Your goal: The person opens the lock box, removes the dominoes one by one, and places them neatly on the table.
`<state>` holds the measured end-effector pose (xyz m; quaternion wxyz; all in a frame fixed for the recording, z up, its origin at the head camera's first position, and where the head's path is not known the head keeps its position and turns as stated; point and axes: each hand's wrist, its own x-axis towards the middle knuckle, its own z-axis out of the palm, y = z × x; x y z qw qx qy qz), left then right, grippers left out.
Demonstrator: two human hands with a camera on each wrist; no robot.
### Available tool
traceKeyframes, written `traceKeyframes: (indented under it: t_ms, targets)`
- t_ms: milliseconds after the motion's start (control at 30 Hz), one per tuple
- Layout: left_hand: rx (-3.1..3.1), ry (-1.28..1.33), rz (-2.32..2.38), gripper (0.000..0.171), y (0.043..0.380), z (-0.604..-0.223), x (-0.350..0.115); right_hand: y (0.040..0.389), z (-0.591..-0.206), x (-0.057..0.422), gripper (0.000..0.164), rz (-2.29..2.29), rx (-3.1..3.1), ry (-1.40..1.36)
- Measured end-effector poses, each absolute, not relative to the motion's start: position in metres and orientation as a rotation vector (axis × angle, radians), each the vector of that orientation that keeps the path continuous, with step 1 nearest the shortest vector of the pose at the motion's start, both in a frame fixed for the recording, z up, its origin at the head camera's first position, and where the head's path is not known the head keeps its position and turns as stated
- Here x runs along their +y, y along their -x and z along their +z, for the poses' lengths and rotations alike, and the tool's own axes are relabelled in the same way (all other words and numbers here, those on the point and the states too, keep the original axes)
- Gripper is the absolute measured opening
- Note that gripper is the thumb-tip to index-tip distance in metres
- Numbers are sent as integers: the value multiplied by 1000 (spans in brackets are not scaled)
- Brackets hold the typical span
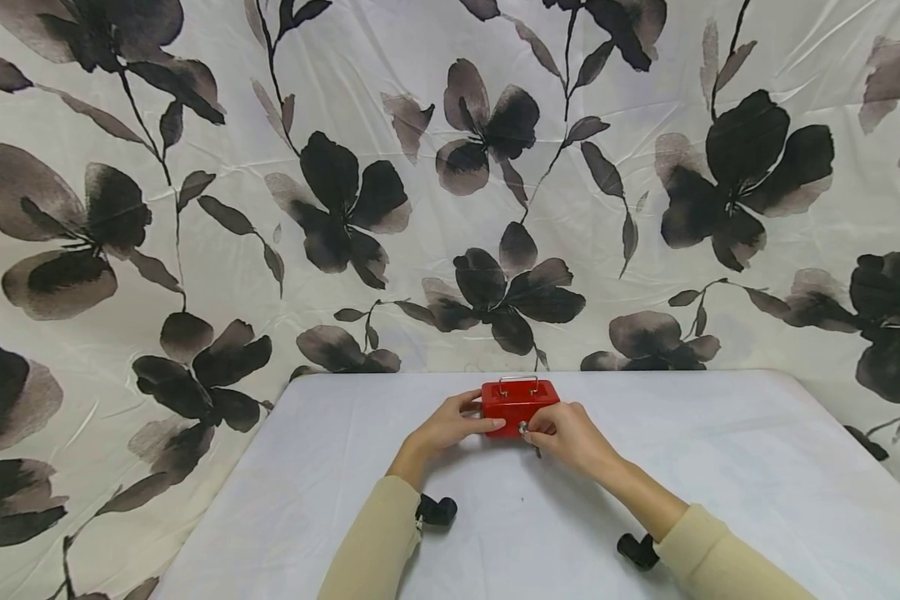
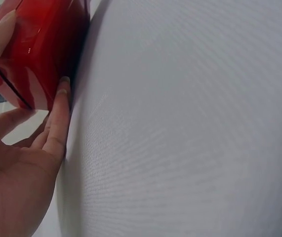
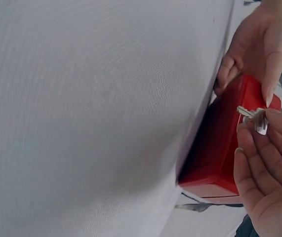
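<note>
Red box point(image 1: 498, 409) sits between the two hands, lid down, on the counter point(image 1: 510, 533), near its far edge. The left hand point(image 1: 447, 422) is spread around the left end of the box and has hold of it: the thumb lies against the front face, while the other fingers reach along the end. In the left wrist view one fingertip touches the box low down, close to the counter. The right hand point(image 1: 572, 430) is drawn together at the front of the box, thumb and fingers pinching a silver key point(image 3: 246, 112) whose toothed blade shows in the right wrist view. A rounded metal piece sits at the fingertips; I cannot tell whether it is the same key's head or a second key, nor whether anything is inside a lock. In the head view a small dark piece point(image 1: 537, 452) hangs just below these fingers.

On top of the box a thin metal handle point(image 1: 519, 379) stands raised. Farther out, both forearms wear pale yellow sleeves point(image 1: 375, 537), with a black device point(image 1: 438, 511) at the left wrist and another black device point(image 1: 636, 551) at the right. Behind the counter hangs a pale cloth point(image 1: 420, 79) printed with large dark grey flowers.
</note>
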<state>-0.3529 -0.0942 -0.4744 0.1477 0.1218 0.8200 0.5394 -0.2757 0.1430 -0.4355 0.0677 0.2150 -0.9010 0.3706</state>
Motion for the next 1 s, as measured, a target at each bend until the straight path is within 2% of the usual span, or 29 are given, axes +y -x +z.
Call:
traceKeyframes:
  t_ms: [667,1000]
  targets:
    - [2342,-354,1574,88,353,-474,-94,276,-435,146,4,1167,-2787,-656]
    - [2336,-347,1581,88,351,-473,-93,277,-437,144,9,1184,-2758,-675]
